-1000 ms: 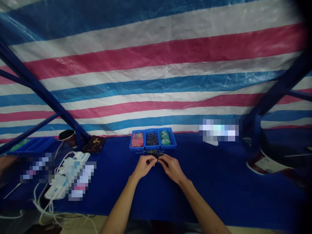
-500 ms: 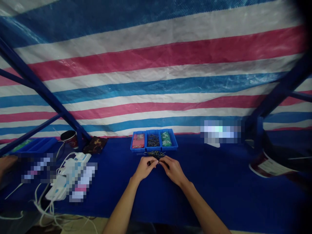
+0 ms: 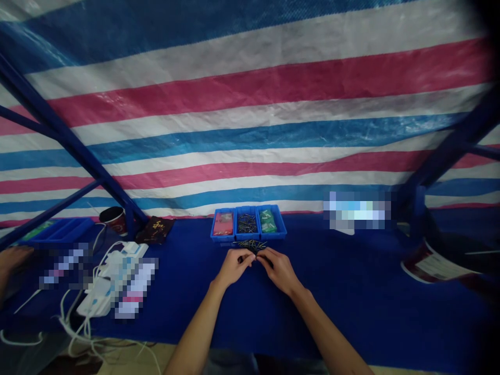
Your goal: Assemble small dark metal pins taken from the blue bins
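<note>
The left hand and right hand are curled, fingertips pinched together at the near edge of a loose heap of thin dark pins; whatever they grip is too small to tell. Just beyond the heap sit three blue parts bins, the middle one holding similar pins, the outer two red and green packets. Well left of the hands lie a white power strip, a paper cup, a dark pouch and a blue tray, with another person's hand at the far edge.
</note>
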{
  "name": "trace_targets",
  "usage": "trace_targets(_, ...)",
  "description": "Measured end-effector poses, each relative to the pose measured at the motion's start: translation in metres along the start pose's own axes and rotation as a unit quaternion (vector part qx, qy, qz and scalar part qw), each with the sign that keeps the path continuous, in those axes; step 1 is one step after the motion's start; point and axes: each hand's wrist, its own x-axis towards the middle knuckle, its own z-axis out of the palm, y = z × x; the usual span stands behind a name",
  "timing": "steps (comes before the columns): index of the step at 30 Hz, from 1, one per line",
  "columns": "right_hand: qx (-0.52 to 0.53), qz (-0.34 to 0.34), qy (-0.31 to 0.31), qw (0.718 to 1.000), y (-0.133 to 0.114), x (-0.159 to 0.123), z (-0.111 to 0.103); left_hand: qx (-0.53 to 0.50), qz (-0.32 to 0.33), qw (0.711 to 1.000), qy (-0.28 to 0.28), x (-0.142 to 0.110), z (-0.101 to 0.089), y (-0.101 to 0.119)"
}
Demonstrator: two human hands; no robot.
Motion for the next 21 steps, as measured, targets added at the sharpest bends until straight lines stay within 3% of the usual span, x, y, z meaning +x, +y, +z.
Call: trace_targets(21,0.008,0.012,0.008,1.0,0.0005,0.0002,0.0008,-0.001,0.001,1.0,0.001,0.0007,0.0014,-0.0013)
